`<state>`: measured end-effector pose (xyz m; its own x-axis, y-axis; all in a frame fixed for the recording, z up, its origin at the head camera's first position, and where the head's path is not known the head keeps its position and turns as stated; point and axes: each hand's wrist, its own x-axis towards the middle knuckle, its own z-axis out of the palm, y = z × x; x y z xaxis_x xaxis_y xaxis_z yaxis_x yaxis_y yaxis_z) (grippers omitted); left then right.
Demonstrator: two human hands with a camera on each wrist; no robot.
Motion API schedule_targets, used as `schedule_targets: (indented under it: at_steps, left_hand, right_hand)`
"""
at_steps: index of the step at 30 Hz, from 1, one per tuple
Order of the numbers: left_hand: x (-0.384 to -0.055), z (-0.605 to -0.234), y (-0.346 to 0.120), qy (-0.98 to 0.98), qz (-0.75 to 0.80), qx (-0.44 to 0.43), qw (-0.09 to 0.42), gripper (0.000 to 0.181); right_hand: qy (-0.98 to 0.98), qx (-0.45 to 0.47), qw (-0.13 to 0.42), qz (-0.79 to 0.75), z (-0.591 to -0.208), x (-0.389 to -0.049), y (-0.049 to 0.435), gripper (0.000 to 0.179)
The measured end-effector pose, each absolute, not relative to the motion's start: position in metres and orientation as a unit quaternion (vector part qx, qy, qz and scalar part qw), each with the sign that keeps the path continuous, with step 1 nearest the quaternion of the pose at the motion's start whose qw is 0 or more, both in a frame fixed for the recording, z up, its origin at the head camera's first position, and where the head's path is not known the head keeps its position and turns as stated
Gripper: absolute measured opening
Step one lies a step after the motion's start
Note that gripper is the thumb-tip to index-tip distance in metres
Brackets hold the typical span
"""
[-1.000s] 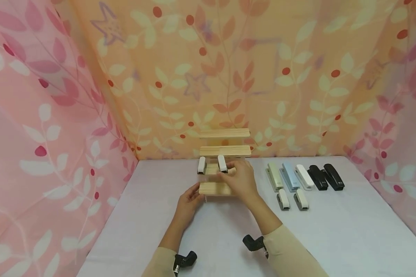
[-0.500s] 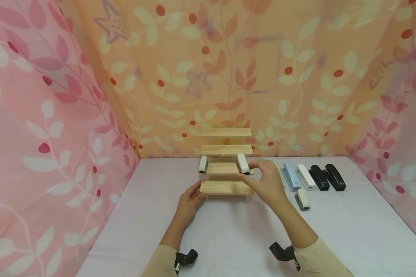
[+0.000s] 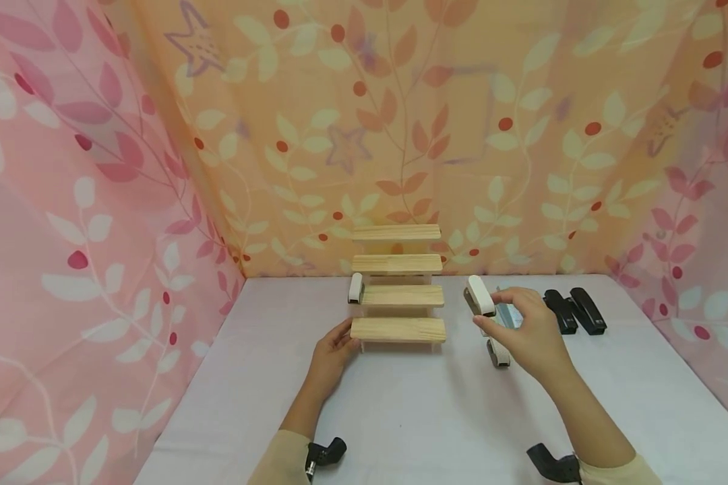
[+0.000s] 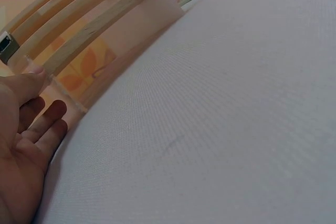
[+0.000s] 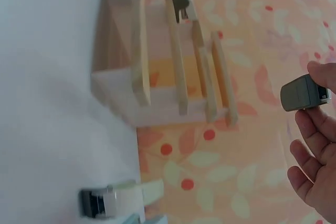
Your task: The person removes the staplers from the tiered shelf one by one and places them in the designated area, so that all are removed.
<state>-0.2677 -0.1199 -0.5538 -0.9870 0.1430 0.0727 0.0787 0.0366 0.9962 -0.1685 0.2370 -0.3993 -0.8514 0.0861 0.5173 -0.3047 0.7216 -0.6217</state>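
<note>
A rack of wooden steps on clear supports [image 3: 398, 330] stands at the table's back middle. My left hand [image 3: 329, 360] grips the lowest step's left end, thumb at the edge in the left wrist view. My right hand [image 3: 529, 333] pinches a small white stapler [image 3: 480, 295] between thumb and fingers, raised to the right of the rack. In the right wrist view that stapler [image 5: 302, 94] shows its grey underside. Another small white stapler [image 3: 355, 288] sits at the left end of the second step. Below the held one, a similar stapler [image 3: 499, 353] lies on the table.
Two black staplers [image 3: 587, 311] lie at the right of the table [image 3: 412, 417]. A light blue stapler [image 3: 508, 315] is mostly hidden behind my right hand. Patterned cloth [image 3: 315, 135] hangs at the back and sides.
My right hand has slid the small white stapler rightward along the second step, then carried it off the rack to the right. My left hand has stayed at the lowest step.
</note>
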Motion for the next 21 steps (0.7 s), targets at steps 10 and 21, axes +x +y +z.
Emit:
schedule_targets:
  at_steps: [10,21]
  left_hand:
    - [-0.268,-0.553,-0.119,0.712,0.697,0.076,0.028,0.063]
    - [-0.268,-0.554,-0.119,0.710,0.699,0.085,0.025,0.062]
  right_hand:
    - [-0.896,0.029,0.251,0.365,-0.406,-0.146,0.288,0.045]
    - [-0.906,-0.035,0.229,0.354,-0.431,-0.135,0.333,0.053]
